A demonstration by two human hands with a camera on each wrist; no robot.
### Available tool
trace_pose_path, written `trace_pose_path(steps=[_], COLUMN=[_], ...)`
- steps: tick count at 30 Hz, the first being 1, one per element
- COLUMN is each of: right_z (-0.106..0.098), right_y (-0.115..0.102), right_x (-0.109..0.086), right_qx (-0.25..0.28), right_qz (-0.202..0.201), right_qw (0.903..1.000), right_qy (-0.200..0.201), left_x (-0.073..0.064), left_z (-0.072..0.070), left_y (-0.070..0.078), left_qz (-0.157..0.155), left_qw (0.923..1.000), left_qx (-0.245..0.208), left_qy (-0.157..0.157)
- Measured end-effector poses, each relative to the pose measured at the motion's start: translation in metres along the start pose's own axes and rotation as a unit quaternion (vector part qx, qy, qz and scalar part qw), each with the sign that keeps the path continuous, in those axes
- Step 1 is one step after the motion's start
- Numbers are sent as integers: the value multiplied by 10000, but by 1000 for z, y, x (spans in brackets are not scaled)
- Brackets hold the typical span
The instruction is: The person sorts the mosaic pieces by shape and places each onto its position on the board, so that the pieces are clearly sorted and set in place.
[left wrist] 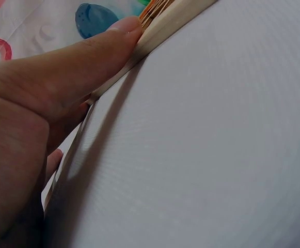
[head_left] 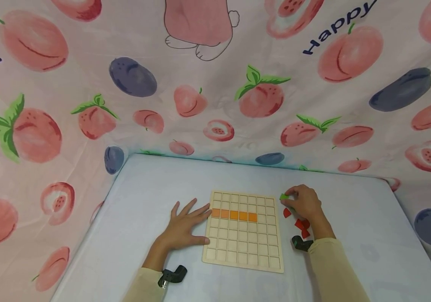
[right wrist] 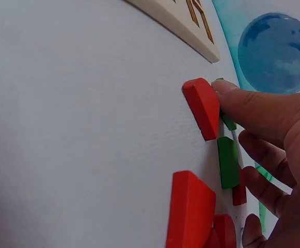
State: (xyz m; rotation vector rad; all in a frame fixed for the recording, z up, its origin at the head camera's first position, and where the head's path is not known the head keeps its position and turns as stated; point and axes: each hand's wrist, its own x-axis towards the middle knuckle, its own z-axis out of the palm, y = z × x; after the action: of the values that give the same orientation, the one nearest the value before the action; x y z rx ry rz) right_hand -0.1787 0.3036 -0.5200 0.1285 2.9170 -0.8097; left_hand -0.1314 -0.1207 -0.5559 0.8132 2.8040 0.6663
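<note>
A square wooden grid board [head_left: 241, 256] lies on the table, with a row of orange tiles [head_left: 234, 214] in its upper part. My left hand [head_left: 181, 228] is spread beside the board, its thumb and fingertips against the left edge; the left wrist view shows the thumb [left wrist: 98, 49] on the rim. Beyond the board's right side, my right hand [head_left: 306, 203] pinches a small green block [head_left: 283, 196] between thumb and forefinger. In the right wrist view this block is partly hidden behind the thumb and a red block [right wrist: 201, 106].
Several loose red blocks [head_left: 299, 224] lie beneath and in front of my right hand. Another green block [right wrist: 229, 163] lies among them in the right wrist view. A fruit-patterned cloth [head_left: 219, 100] rises behind the white table [head_left: 155, 180].
</note>
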Motion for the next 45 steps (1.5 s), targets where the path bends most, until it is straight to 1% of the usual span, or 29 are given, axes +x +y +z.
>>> trace_pose_path(steps=[7, 14, 18, 21, 25, 29, 35, 38, 41, 45], right_z=[1, -1, 0, 0, 0, 0, -1, 0, 2, 7], right_y=[0, 0, 0, -1, -1, -3, -9, -12, -16, -22], right_x=[-5, -14, -18, -22, -27, -32, -36, -37, -39, -43], right_qx=[2, 90, 101, 161, 291, 384, 504, 655, 810, 1053], right_qz=[9, -55, -21, 2, -95, -88, -26, -104, -363, -686], right_qw=[10000, 9999, 9999, 9998, 9993, 9991, 9987, 9978, 9960, 9921], right_qy=[18, 94, 106, 137, 203, 148, 39, 44, 39, -37], left_x=[0, 0, 0, 0, 0, 0, 0, 1, 1, 0], left_z=[1, 1, 0, -2, -3, -2, -2, -3, -3, -3], left_y=[0, 0, 1, 2, 3, 3, 4, 4, 4, 3], left_qz=[43, -31, -53, -16, -12, -48, -6, 24, 13, -77], left_qw=[10000, 10000, 10000, 10000, 10000, 10000, 10000, 10000, 10000, 9999], left_qx=[18, 44, 47, 40, 19, 19, -4, 9, 40, 43], left_qy=[4, -30, -35, -21, -31, -73, -48, -31, -43, -94])
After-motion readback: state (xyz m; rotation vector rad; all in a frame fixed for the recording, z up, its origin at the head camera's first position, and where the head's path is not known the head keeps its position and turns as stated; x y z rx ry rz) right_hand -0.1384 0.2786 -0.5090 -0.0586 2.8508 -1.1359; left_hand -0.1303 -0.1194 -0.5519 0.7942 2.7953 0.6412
